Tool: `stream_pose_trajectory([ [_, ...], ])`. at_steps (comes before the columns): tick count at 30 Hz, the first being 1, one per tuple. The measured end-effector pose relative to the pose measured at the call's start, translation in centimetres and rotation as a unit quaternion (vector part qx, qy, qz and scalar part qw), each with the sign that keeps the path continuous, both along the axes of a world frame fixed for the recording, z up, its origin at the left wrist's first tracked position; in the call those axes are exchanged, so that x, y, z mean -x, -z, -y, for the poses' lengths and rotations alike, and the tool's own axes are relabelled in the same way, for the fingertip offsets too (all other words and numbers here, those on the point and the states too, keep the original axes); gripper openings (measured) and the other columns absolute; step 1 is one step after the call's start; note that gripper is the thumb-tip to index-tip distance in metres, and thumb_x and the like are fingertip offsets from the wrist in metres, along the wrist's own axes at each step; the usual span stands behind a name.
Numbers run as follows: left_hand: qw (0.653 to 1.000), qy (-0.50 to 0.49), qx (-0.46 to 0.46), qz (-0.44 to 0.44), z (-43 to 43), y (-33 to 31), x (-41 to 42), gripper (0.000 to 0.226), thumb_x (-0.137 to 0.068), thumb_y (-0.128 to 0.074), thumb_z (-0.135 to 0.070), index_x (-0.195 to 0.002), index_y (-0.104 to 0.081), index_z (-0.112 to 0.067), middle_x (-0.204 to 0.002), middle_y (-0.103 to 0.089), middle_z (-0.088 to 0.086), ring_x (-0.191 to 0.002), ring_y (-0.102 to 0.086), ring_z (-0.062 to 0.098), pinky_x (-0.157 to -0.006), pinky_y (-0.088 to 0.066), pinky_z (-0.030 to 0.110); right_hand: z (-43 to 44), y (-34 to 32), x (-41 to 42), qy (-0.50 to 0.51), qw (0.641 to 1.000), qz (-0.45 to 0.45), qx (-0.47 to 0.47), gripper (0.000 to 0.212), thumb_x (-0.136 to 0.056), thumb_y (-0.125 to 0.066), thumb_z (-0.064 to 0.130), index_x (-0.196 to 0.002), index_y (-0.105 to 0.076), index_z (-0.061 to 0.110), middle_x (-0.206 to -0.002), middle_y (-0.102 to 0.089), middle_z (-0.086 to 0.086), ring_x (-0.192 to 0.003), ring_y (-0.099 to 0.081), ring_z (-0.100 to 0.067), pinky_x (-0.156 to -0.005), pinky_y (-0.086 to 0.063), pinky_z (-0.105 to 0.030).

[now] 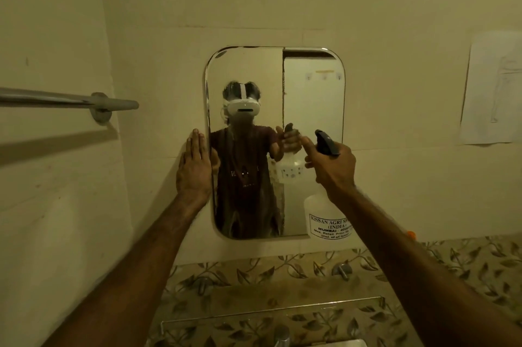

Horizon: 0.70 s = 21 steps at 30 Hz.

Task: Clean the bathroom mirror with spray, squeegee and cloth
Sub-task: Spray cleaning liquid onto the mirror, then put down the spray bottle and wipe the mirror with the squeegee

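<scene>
Pretty much at the start of the job here. The right hand (332, 165) is wrapped around the neck of a white spray bottle (324, 216) with a dark trigger head, index finger out along the trigger, nozzle aimed at the bathroom mirror (310, 92) from close in. The left hand (195, 168) holds nothing: fingers together, palm flat against the wall tiles right at the mirror's left edge, like it's bracing.

The mirror itself is a small rounded rectangle on the wall above a leaf-patterned tile band (254, 270) and a thin glass shelf (271, 310). Lighting is dim and yellow, so I honestly can't tell if any spray is on the glass yet; there might be a hazy patch on the lower part, but it could just be grime or reflection.

So: spraying step in hand or just about to begin. Squeegee and cloth aren't anywhere in view, so both of those passes look still to do. Towel rail (70, 100) on the left is bare.
</scene>
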<state>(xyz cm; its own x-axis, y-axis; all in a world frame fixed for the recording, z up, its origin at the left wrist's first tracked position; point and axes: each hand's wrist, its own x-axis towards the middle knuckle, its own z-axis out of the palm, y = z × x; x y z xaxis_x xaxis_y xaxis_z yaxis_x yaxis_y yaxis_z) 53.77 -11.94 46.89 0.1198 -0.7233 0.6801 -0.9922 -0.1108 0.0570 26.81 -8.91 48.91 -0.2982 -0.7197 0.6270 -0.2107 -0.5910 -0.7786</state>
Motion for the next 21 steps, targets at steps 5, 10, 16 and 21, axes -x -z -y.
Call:
stream_pose_trajectory([
  [5,1.000,0.005,-0.001,-0.006,-0.4,0.0,0.2,0.089,-0.094,-0.052,-0.002,-0.157,0.010,-0.001,-0.166,0.015,0.017,-0.156,0.005,0.029,-0.128,-0.012,0.038,0.2,2.0,2.5,0.046,0.997,0.020,-0.066,0.032,-0.086,-0.073,0.043,-0.071,-0.063,0.017,-0.061,-0.063,-0.008,-0.044,-0.058,-0.014,-0.040,-0.046,-0.021],
  [10,0.987,0.153,0.037,-0.033,-1.7,-0.2,5.0,0.072,-0.097,-0.057,-0.009,-0.158,-0.020,-0.009,-0.164,-0.024,0.011,-0.151,-0.027,0.028,-0.119,-0.036,0.040,-1.3,6.2,4.8,-0.061,0.992,-0.005,-0.113,0.019,-0.088,-0.073,0.035,-0.100,-0.067,0.021,-0.083,-0.075,-0.003,-0.073,-0.072,-0.012,-0.048,-0.051,-0.017],
  [16,0.895,0.403,-0.173,0.076,-4.2,1.1,18.3,0.057,-0.096,-0.060,-0.038,-0.149,-0.041,-0.029,-0.151,-0.049,0.000,-0.138,-0.047,0.020,-0.114,-0.040,0.048,-3.2,12.3,10.4,-0.103,0.986,-0.029,-0.128,0.020,-0.088,-0.075,0.030,-0.106,-0.074,0.021,-0.084,-0.073,-0.008,-0.078,-0.068,-0.017,-0.061,-0.057,-0.025],
  [21,0.831,0.478,-0.223,0.178,-5.7,5.2,29.3,0.033,-0.093,-0.065,-0.017,-0.125,-0.065,-0.022,-0.117,-0.067,0.000,-0.107,-0.061,0.017,-0.092,-0.052,0.035,-6.5,17.6,17.0,-0.121,0.981,-0.015,-0.150,0.008,-0.091,-0.072,0.018,-0.098,-0.075,0.016,-0.084,-0.073,-0.004,-0.078,-0.070,-0.013,-0.069,-0.057,-0.025],
])
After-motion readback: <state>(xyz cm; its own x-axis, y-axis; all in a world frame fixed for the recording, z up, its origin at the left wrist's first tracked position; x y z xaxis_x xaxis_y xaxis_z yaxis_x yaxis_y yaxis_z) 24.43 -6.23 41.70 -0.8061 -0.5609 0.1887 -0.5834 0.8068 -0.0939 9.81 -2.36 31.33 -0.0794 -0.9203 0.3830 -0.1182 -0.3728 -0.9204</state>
